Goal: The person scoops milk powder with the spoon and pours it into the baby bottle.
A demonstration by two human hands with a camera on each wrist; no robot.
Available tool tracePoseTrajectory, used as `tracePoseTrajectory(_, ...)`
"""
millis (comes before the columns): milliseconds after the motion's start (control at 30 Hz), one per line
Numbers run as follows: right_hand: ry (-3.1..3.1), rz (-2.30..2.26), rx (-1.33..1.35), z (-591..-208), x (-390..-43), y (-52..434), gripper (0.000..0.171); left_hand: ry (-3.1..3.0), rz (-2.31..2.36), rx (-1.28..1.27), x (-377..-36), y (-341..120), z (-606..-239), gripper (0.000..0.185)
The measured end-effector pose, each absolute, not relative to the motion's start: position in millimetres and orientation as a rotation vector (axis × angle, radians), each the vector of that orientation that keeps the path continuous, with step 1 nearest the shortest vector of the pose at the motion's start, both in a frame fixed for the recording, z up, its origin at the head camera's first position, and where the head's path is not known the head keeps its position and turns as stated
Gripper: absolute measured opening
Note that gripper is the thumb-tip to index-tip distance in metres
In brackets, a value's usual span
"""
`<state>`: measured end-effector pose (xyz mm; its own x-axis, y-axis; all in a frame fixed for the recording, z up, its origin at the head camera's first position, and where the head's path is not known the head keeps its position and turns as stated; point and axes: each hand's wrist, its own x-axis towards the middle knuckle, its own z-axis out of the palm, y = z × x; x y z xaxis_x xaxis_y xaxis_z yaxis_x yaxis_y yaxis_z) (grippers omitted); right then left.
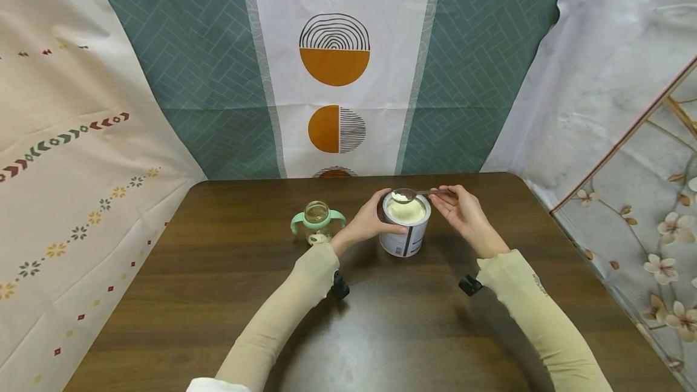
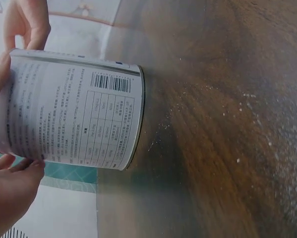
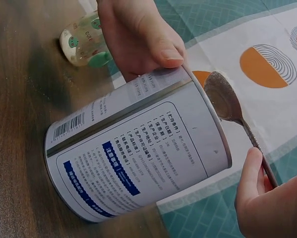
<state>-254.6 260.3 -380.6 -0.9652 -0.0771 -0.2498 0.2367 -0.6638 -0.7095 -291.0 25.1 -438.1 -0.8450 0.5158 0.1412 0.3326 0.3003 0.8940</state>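
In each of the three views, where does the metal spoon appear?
Head: spoon at centre, over the far rim of the open can.
Left wrist: not in view.
Right wrist: spoon at right, beside the can's rim.
Shared landmark: the can.

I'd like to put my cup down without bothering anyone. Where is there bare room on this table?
The near table between the sleeves is bare, as are the left and right ends. It is crowded at the back middle: bottle, tin, spoon, left hand, right hand.
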Motion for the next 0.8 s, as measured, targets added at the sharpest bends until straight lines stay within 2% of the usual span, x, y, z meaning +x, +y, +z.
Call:
tracePoseTrajectory(333,1.188,-2.699,0.29,-380,-256,259,0.037,2.332,1.626,0.816,-294,16,-438,0.091)
tracePoseTrajectory(800,1.303,-2.665,0.255,-379,-256,253,0.036,2.335,1.66,0.783,-298,4,-435,0.087)
